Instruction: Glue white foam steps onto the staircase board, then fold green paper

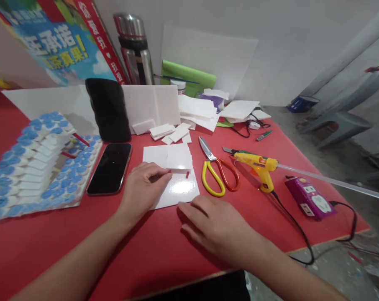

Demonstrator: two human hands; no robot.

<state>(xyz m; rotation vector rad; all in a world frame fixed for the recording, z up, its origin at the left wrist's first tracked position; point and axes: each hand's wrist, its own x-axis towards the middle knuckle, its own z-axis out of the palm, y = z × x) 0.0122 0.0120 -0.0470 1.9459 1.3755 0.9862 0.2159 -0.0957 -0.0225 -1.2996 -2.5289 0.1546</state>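
Note:
A white foam board [180, 190] lies on the red table, with a smaller raised white piece [179, 159] standing on its back part. My left hand [144, 184] reaches over the board's left side, thumb and forefinger pinched at a small red stick [170, 171] by the raised piece's front edge; the fingers hide most of that stick. A second short red stick [187, 174] stands near the right end of the same edge. My right hand [213, 223] rests at the board's front right corner, fingers loosely stretched and apart, holding nothing.
Scissors [212, 159] and a yellow glue gun [255, 163] lie to the right, beside a purple power socket [310, 196] with cords. Two phones [109, 169] and a blue-and-white stair model [32, 163] are left. White offcuts [172, 133] and a steel flask [134, 54] stand behind.

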